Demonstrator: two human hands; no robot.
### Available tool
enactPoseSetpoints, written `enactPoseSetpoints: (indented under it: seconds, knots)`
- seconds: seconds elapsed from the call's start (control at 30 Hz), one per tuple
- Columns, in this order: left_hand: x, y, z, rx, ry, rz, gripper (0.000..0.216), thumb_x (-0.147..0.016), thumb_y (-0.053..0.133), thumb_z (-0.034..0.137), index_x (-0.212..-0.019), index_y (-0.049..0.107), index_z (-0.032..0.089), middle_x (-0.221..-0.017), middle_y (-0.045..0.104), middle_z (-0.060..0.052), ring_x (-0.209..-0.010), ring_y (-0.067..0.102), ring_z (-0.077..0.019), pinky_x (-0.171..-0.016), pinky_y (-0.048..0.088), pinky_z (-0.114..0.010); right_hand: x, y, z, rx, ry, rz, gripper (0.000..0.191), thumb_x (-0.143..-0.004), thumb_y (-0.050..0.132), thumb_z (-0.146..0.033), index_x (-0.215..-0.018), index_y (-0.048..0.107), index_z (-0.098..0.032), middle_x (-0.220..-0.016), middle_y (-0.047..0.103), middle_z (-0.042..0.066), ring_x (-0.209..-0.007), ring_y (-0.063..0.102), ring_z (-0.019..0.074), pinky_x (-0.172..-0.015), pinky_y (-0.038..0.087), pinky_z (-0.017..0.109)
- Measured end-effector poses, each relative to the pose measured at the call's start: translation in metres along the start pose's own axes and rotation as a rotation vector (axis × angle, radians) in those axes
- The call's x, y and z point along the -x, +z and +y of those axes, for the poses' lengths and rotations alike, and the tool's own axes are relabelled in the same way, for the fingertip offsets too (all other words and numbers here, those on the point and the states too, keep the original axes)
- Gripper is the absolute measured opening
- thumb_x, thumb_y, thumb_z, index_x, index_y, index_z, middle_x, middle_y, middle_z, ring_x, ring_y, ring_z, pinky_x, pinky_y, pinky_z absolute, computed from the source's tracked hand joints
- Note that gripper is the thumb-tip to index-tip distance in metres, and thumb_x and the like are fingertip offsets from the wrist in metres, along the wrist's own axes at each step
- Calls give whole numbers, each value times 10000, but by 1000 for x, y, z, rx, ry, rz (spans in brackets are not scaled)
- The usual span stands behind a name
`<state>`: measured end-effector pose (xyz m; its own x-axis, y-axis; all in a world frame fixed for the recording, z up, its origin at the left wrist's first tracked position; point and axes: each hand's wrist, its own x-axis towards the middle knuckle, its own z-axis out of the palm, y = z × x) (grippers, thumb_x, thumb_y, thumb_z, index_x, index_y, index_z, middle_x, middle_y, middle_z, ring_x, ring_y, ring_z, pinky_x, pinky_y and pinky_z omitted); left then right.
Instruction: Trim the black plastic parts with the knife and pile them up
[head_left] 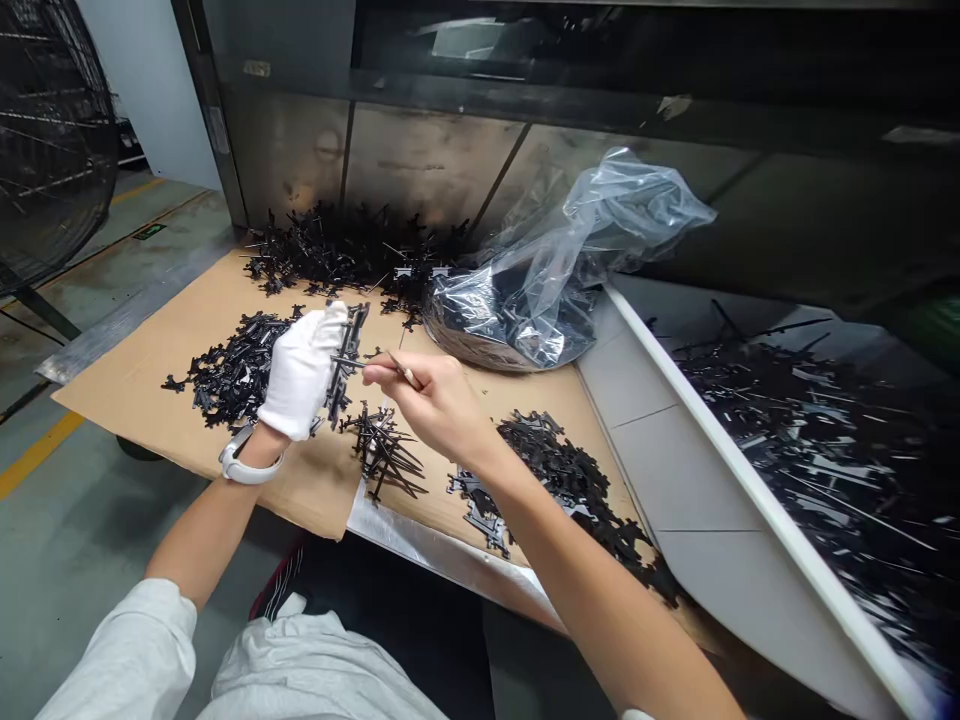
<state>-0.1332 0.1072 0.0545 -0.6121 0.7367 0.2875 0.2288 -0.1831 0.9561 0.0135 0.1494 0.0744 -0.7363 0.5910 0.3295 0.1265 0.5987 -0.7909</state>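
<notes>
My left hand (300, 370), in a white glove, is closed around a black moulded plastic part (347, 365) held above the cardboard. My bare right hand (435, 400) pinches a thin dark rod (352, 363), whose far end reaches the part. Whether the rod is joined to the part cannot be made out. A small light-coloured piece (409, 376) shows at the right fingers. Below the hands lies a small heap of thin black sticks (386, 450). A pile of small black parts (236, 370) sits beside the glove, and flat black parts (555, 460) lie beyond my right forearm.
Cardboard (157, 350) covers the metal-edged table. Tangled black pieces (337, 250) are heaped at the back. A clear plastic bag (532, 290) covers a round container of dark parts. At right stands a white-rimmed bin (697, 440) with black pieces. A large fan (52, 140) stands left.
</notes>
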Motion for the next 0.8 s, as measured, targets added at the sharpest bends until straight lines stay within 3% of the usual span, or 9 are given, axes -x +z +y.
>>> enactPoseSetpoints:
  seconds: [0.13,0.2,0.27,0.33,0.43,0.53,0.63,0.73,0.8]
  knots:
    - [-22,-24,-15,-159,-88,137,365,-943,449,526,-804,564,209,-571,521,35,-372,369,-81,-370,284,-234,10,-5,-15,-30,36,23,272,-925,528,-284,-700,617,-158,-561,469,-38,-537,391,83,-537,305,251]
    - [-36,-41,-29,-387,-63,140,382,-954,397,509,-839,598,205,-621,581,-2,-452,475,-118,-451,378,-252,9,-8,-13,-52,76,102,296,-919,539,-326,-685,614,-162,-548,440,-43,-525,370,83,-528,299,257]
    - [-46,-56,-40,-762,56,10,392,-948,398,464,-851,668,196,-784,684,-80,-719,625,-197,-685,489,-317,4,-9,-5,-43,131,171,300,-888,583,-333,-644,610,-162,-537,430,-45,-527,355,83,-536,295,266]
    - [-51,-66,-45,-1074,123,-111,425,-939,398,462,-977,732,202,-1066,714,-138,-1032,621,-310,-904,462,-438,-3,-6,6,-70,209,187,258,-846,637,-326,-651,639,-157,-552,456,-42,-535,357,82,-544,295,272]
    - [-52,-76,-45,-1212,43,-155,604,-916,401,555,-1339,604,174,-1419,557,-171,-1268,490,-426,-1016,388,-563,-11,1,17,-207,338,202,255,-802,685,-389,-711,685,-151,-553,442,-49,-515,332,75,-517,269,269]
    - [-55,-80,-41,-1118,4,-175,627,-924,384,557,-1354,578,143,-1456,528,-168,-1324,463,-395,-1099,338,-538,-14,7,20,-355,381,211,334,-746,728,-480,-729,697,-148,-547,425,-52,-506,325,72,-485,245,261]
    - [-55,-74,-37,-831,68,-25,409,-939,413,457,-995,701,172,-1207,681,-146,-1226,556,-299,-1102,362,-434,-14,11,19,-459,334,257,384,-698,763,-528,-765,716,-153,-585,473,-38,-504,335,67,-466,241,256]
    - [-42,-54,-27,-315,-7,98,358,-938,457,499,-864,619,189,-924,684,-100,-934,650,-208,-868,512,-340,-16,16,20,-484,251,310,388,-720,751,-546,-785,738,-163,-608,512,-28,-501,351,70,-473,274,259]
    - [-26,-37,-18,-115,-92,15,438,-936,425,591,-853,590,194,-769,638,-55,-686,632,-154,-637,520,-282,-17,19,21,-420,147,338,344,-769,728,-519,-757,746,-175,-618,542,-15,-524,405,86,-505,327,267]
